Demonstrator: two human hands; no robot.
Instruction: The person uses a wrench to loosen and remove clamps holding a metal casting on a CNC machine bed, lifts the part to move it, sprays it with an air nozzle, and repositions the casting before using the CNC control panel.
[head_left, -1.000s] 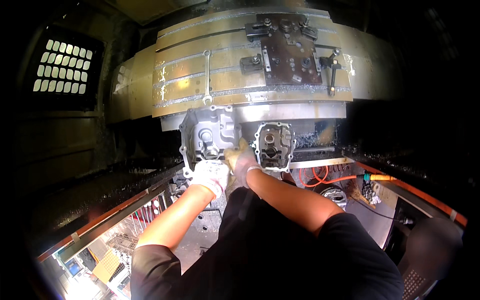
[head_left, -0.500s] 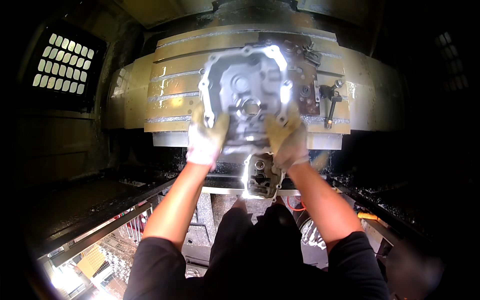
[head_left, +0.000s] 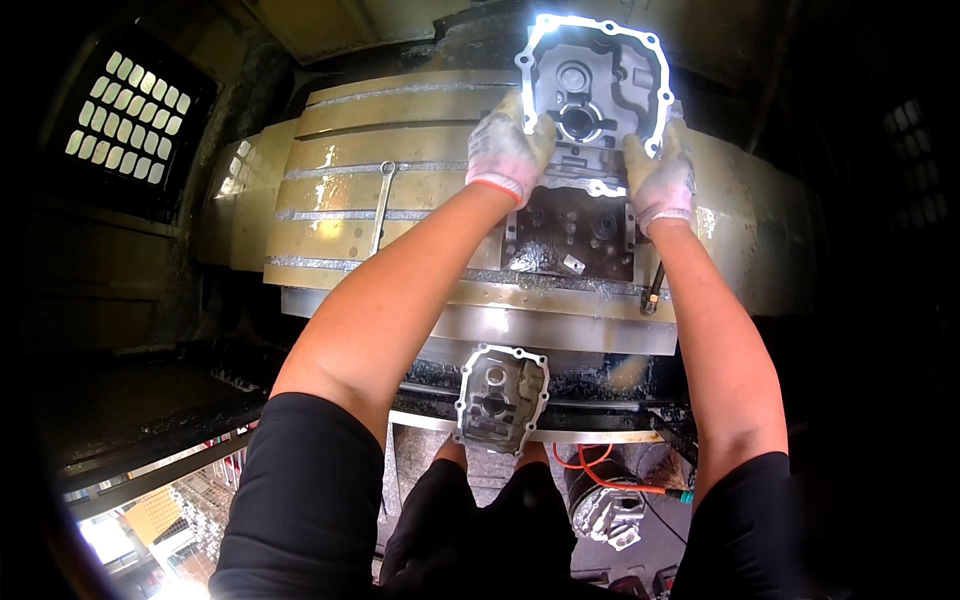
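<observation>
View: looking down from the wearer's head into a dark machine enclosure; two bare forearms rise from the lower edge toward a wide brass-coloured slotted machine table.

Left hand: the gloved left hand grips the left rim of a grey cast-metal housing, its fingers curled over the edge and pinching the casting.

Right hand: the gloved right hand grips the lower right rim of the same housing, fingers wrapped around the edge, so both hands bear the part.

Where the housing is: held up high, above a dark bolted fixture plate on the machine table, hollow side toward the wearer. Its lower edge sits close to the plate's top; whether it touches cannot be told.

Step in hand: as a judgement, the casting is being carried at the fixture, either going onto it or coming off; the pictures do not settle which.

What the next move calls for: a steady two-handed hold, the casting kept square to the plate, and fingers kept clear of any gap between part and fixture.

Also there: a second, similar housing below the table's front edge near the wearer's knees; a wrench lying on the table to the left; an orange cable low down; a lit grille window at upper left.
</observation>
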